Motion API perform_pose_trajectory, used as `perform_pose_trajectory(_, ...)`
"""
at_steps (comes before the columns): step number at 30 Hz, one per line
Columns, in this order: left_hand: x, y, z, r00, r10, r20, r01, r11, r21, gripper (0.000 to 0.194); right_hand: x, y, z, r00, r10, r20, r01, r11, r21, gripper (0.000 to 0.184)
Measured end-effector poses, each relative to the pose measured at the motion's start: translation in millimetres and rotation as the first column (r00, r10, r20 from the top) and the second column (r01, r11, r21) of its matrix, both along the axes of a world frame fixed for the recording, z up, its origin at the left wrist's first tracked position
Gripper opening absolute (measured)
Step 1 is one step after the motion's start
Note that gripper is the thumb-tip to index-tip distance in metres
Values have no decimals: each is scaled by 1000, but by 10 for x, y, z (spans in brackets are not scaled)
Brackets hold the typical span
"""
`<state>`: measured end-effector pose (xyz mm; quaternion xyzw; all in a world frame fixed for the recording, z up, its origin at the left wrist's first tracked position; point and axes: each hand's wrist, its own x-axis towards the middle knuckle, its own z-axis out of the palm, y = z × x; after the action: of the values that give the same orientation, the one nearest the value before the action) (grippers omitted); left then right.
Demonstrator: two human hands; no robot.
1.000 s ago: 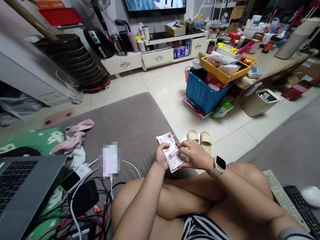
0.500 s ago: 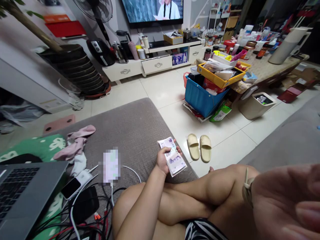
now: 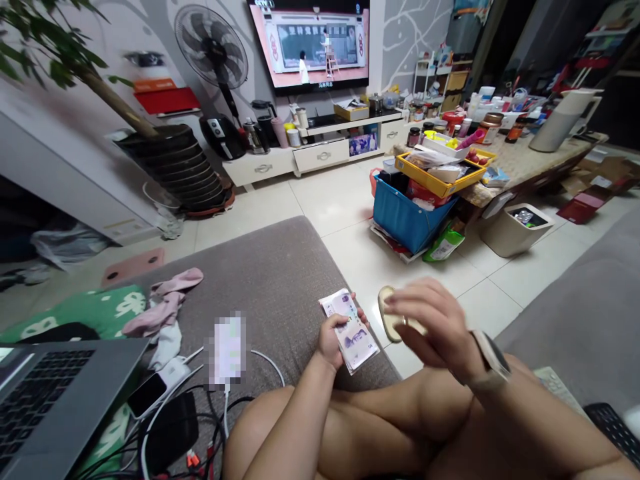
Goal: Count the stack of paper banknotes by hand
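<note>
A stack of purple banknotes is gripped in my left hand, with the thumb lying across the top note and the fingertips curled round the far side. To the right of the notes, my right hand hangs in the air, apart from them. Its fingers are slightly bent and parted from the thumb, somewhat smeared by motion, and I see nothing in them. A ring is on one finger and a watch is on that wrist. Behind this hand, a beige slipper on the floor is partly hidden.
Under my crossed legs is a grey sofa seat. To the left lie a laptop, tangled cables, a blurred-out charging device and pink cloth. A blue bin and a cluttered table stand ahead right.
My right hand has moved from the lower right edge leftward and forward, nearer the banknotes. My left hand still grips the notes. The view has tilted up slightly, and the television picture differs.
</note>
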<state>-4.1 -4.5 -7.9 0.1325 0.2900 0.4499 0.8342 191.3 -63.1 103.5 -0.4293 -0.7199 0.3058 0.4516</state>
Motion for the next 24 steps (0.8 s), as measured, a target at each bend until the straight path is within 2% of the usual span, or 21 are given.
perform_pose_trajectory(2,12,-13,8,999,12,40,-15,998,67,70,-45,268,-260,990,-102,102,105,994,-24,19)
perform_pose_trajectory(3,18,-18,14,998,26,52,-31,995,97,71,-81,370,-430,983,-117,142,130,988,-85,21)
perform_pose_trajectory(4,25,-22,22,997,44,59,-51,991,124,71,-125,446,-608,985,-76,155,105,975,-193,24)
perform_pose_trajectory(6,36,-28,37,995,75,69,-86,983,162,73,-229,522,-926,999,11,48,9,915,-402,31)
perform_pose_trajectory(8,43,-35,51,994,79,69,-91,980,177,74,-336,528,-1118,982,54,-179,-138,855,-500,38)
perform_pose_trajectory(10,46,-47,57,996,69,56,-78,982,171,74,-425,502,-1176,916,52,-399,-278,797,-536,43)
perform_pose_trajectory(13,51,-68,42,997,66,34,-71,985,156,73,-507,451,-1148,830,37,-557,-387,757,-526,38)
perform_pose_trajectory(15,66,-77,14,998,64,24,-67,987,147,73,-536,420,-1152,813,25,-582,-402,747,-529,34)
perform_pose_trajectory(19,111,-74,-50,997,75,-14,-72,989,131,71,-578,382,-1267,829,-65,-555,-347,719,-603,36)
perform_pose_trajectory(24,129,-61,-67,993,95,-76,-85,989,120,68,-589,373,-1396,826,-113,-552,-311,726,-614,34)
